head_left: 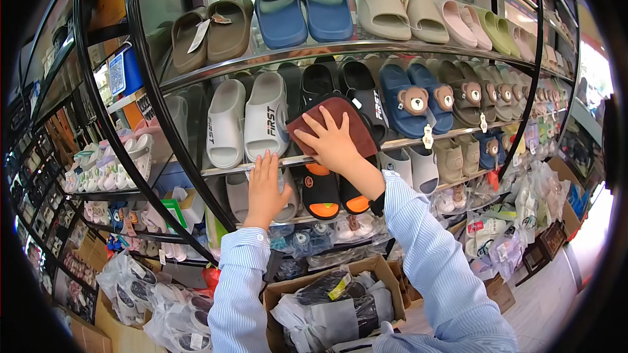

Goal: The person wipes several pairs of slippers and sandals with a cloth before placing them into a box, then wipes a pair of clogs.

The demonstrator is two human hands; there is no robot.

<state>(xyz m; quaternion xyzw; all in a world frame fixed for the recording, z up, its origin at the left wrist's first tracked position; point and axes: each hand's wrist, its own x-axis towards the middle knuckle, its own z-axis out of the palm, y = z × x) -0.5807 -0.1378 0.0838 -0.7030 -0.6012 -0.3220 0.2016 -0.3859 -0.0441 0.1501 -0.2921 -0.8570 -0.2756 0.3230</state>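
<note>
My right hand (330,138) is spread over a brown cloth (356,127), holding it up against the middle shelf. The cloth partly hides a pair of black slides (358,78) with white lettering. What lies directly behind the cloth is hidden. My left hand (265,189) is open, fingers stretched upward, its fingertips at the shelf's front rail (226,170). Just above those fingertips stands a pair of silver-grey slides (265,114) marked "FIRST". Below my right hand, black slides with orange soles (320,193) sit on the lower shelf.
Blue bear slides (409,101) stand to the right. Brown slides (229,26) and dark blue slides (281,16) line the top shelf. Black metal posts (154,85) frame the rack. A cardboard box (386,271) of bagged goods sits below, with bagged shoes (167,307) at lower left.
</note>
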